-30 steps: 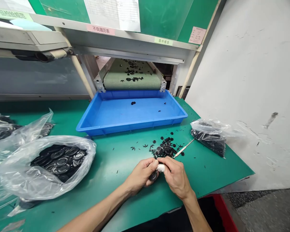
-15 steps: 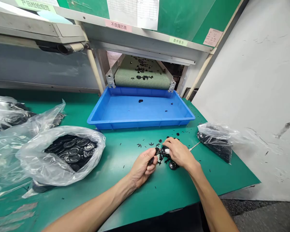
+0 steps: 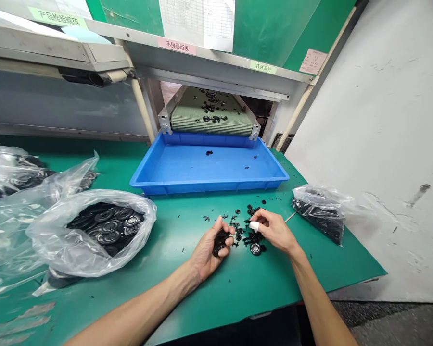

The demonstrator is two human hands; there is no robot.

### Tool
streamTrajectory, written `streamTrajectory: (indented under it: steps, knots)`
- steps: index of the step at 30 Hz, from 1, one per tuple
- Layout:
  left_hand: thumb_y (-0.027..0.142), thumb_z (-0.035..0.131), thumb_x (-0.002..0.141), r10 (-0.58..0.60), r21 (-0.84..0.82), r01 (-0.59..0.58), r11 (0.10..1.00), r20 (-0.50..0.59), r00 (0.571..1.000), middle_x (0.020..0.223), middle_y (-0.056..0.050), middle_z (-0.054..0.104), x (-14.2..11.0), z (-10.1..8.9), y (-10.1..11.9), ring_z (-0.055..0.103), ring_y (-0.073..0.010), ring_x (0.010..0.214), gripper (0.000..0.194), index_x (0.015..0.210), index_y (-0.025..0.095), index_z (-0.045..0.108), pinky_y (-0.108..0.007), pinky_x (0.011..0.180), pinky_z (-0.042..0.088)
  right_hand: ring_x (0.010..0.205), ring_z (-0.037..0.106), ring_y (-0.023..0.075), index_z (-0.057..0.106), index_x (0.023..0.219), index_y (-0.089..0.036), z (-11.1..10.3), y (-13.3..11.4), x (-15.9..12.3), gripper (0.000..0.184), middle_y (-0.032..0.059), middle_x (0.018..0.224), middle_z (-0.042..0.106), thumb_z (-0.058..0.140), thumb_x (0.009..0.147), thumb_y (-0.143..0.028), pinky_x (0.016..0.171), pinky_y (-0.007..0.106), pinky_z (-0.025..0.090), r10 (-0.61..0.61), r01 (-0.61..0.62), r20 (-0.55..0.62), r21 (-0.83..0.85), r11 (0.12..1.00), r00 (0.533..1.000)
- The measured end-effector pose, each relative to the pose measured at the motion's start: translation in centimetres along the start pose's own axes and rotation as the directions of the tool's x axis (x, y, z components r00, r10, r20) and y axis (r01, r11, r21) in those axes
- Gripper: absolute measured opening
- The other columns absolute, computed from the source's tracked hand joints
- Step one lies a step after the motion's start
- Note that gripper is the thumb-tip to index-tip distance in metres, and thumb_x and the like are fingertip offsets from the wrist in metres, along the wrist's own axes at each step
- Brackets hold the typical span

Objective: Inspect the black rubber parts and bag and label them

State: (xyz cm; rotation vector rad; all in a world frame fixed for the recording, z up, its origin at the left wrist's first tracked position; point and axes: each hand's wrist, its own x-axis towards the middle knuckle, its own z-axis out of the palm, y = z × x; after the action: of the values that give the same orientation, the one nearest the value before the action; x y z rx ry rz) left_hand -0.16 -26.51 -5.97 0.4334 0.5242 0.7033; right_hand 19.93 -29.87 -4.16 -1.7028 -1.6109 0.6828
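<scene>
My left hand [image 3: 214, 247] is turned palm up, its fingers curled around several black round plastic parts [image 3: 221, 241]. To its right, my right hand [image 3: 272, 229] pinches a small black part [image 3: 250, 221] between thumb and fingertips; white tape wraps one digit. Below and around the right fingers lies a loose pile of small black plastic pieces [image 3: 239, 231], some branched. A black ringed disc [image 3: 255, 248] rests on the green table [image 3: 187, 298] at the near side of that pile.
An open clear bag [image 3: 144, 240] of black discs stands at left, with more bags behind it. A blue tray [image 3: 209, 186] sits below a green conveyor belt [image 3: 211, 127] carrying black parts. Another bag [image 3: 319, 214] and a thin rod [image 3: 290, 216] lie at right.
My left hand has rolled palm up and its fingers have loosened, exposing the parts inside. My right hand has risen slightly from the pile with a black part in its fingertips.
</scene>
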Motion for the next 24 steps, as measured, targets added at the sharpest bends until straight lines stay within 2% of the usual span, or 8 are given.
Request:
streamTrajectory:
  steps: [3, 6, 8, 12, 16, 21, 24]
  knots:
    - [0.032, 0.073, 0.076, 0.0, 0.09, -0.001, 0.996, 0.015, 1.0, 0.078, -0.001, 0.055, -0.1, 0.0, 0.0, 0.052, -0.0044, 0.058, 0.026, 0.075, 0.013, 0.055, -0.009, 0.034, 0.031, 0.07, 0.059, 0.0137, 0.062, 0.086, -0.019, 0.3, -0.1, -0.3, 0.015, 0.0006, 0.079, 0.065, 0.056, 0.078, -0.029, 0.063, 0.025, 0.047, 0.045, -0.026, -0.09, 0.202, 0.979, 0.995]
    - [0.023, 0.077, 0.071, -0.032, 0.145, 0.029, 0.989, 0.021, 0.999, 0.087, -0.004, 0.058, -0.1, 0.0, -0.2, 0.057, -0.0069, 0.065, 0.024, 0.086, 0.013, 0.061, -0.01, 0.035, 0.032, 0.071, 0.064, 0.0154, 0.065, 0.099, -0.018, 0.5, -0.3, -0.5, 0.029, 0.0038, 0.086, 0.067, 0.055, 0.078, -0.034, 0.062, 0.027, 0.053, 0.121, -0.086, -0.076, 0.357, 0.93, 0.99]
    - [0.02, 0.078, 0.069, -0.033, 0.153, 0.03, 0.988, 0.019, 0.999, 0.088, -0.004, 0.058, -0.1, 0.0, -0.4, 0.055, -0.0064, 0.062, 0.031, 0.095, 0.014, 0.062, -0.01, 0.034, 0.028, 0.068, 0.065, 0.0156, 0.066, 0.101, -0.016, 0.6, -0.4, -0.5, 0.033, 0.0052, 0.085, 0.068, 0.054, 0.078, -0.036, 0.06, 0.027, 0.054, 0.145, -0.115, -0.052, 0.378, 0.919, 0.988]
    - [0.035, 0.074, 0.073, 0.019, 0.253, -0.026, 0.967, 0.031, 0.999, 0.08, -0.001, 0.052, -0.2, 0.3, -0.9, 0.044, -0.0044, 0.054, 0.037, 0.1, 0.014, 0.062, -0.013, 0.033, 0.02, 0.069, 0.065, 0.0157, 0.068, 0.096, -0.017, 0.9, -0.4, -0.5, 0.029, 0.0054, 0.089, 0.069, 0.053, 0.075, -0.032, 0.063, 0.028, 0.053, 0.098, -0.069, -0.07, 0.339, 0.938, 0.993]
    - [0.043, 0.075, 0.07, 0.054, 0.335, -0.051, 0.941, 0.0, 0.999, 0.08, 0.0, 0.051, -0.5, 0.7, -1.1, 0.042, -0.0049, 0.055, 0.045, 0.103, 0.015, 0.059, -0.015, 0.037, 0.019, 0.078, 0.064, 0.0171, 0.069, 0.086, -0.019, 1.0, -0.7, -0.6, 0.02, 0.0035, 0.087, 0.07, 0.054, 0.076, -0.026, 0.069, 0.028, 0.05, -0.007, 0.027, -0.103, 0.194, 0.981, 0.995]
    - [0.049, 0.066, 0.077, 0.077, 0.465, -0.062, 0.883, -0.014, 0.997, 0.059, 0.007, 0.044, -0.8, 0.7, -1.4, 0.032, -0.0047, 0.046, 0.047, 0.111, 0.019, 0.052, -0.016, 0.04, 0.018, 0.09, 0.062, 0.0178, 0.07, 0.09, -0.022, 1.1, -1.9, -1.0, 0.024, 0.0033, 0.095, 0.068, 0.048, 0.081, -0.018, 0.079, 0.029, 0.047, -0.173, 0.179, -0.154, 0.03, 0.983, 0.973]
    - [0.051, 0.064, 0.078, 0.097, 0.498, -0.086, 0.863, 0.004, 0.995, 0.064, 0.006, 0.048, -0.8, 0.6, -1.5, 0.034, -0.0049, 0.046, 0.04, 0.101, 0.02, 0.053, -0.015, 0.039, 0.019, 0.076, 0.062, 0.0145, 0.07, 0.1, -0.023, 1.5, -2.6, -1.5, 0.031, 0.0029, 0.094, 0.065, 0.045, 0.083, -0.015, 0.07, 0.027, 0.049, -0.168, 0.173, -0.07, 0.074, 0.982, 0.983]
